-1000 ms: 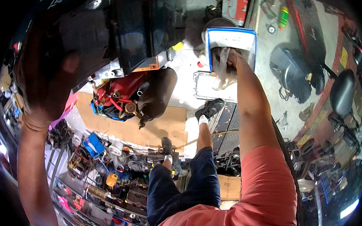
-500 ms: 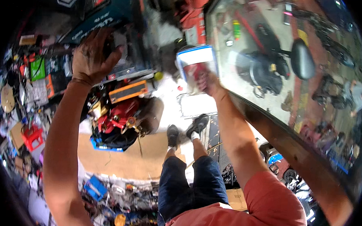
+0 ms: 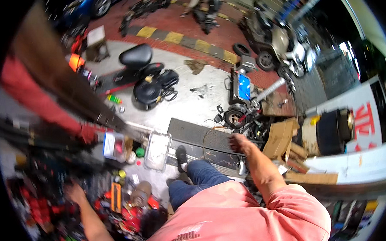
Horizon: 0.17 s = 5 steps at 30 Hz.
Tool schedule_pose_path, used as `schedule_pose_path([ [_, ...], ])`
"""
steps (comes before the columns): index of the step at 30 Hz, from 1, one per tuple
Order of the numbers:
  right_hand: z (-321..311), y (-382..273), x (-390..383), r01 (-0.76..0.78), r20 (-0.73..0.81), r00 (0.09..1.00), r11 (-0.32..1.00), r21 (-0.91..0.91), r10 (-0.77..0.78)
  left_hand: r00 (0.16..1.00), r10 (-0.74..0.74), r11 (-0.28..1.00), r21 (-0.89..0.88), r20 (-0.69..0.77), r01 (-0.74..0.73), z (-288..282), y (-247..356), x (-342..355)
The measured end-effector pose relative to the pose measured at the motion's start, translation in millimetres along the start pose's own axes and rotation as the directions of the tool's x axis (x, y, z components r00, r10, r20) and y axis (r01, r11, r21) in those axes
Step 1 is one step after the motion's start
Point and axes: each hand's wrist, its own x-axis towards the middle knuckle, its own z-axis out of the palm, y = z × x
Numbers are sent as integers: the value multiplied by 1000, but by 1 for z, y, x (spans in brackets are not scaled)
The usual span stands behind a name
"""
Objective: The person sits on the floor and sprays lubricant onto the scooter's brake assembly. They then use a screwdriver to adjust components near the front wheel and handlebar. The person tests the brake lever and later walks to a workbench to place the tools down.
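My right hand [image 3: 239, 144] reaches out over the dark ribbed step mat [image 3: 196, 134] at the doorway. Its fingers look loosely spread and nothing shows in them. A thin hoop-like cable [image 3: 205, 143] curves just left of it. On the left, my left hand [image 3: 73, 192] is low among dark and red clutter. Blur and shade hide its fingers. Between the hands stand a white box with a blue rim [image 3: 109, 146] and a pale shallow tray [image 3: 158, 151]. An orange-framed bar [image 3: 116, 197] lies near my left forearm.
A brown door frame [image 3: 73, 81] slants across the left. Outside are a partly dismantled scooter [image 3: 147, 85], a toolbox with a blue panel [image 3: 243, 86], a wheel [image 3: 235, 118] and parked scooters [image 3: 273, 42]. Cardboard [image 3: 279, 140] leans at right, beside a black-and-cream drum-like object [image 3: 332, 132].
The view has swung right toward the outside. My right hand has left the blue-rimmed box and stretches over the doorway mat. My left hand has come away from the dark teal case.
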Motion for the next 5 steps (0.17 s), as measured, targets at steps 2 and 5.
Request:
schedule_pose_path([
  [2,-123,55,-4,242,-404,906,936,257,-123,992,-2,997,-75,127,11,-114,54,-27],
  [5,-211,109,-18,410,-574,819,720,560,-20,968,86,983,-180,235,-43,-148,94,-49],
])
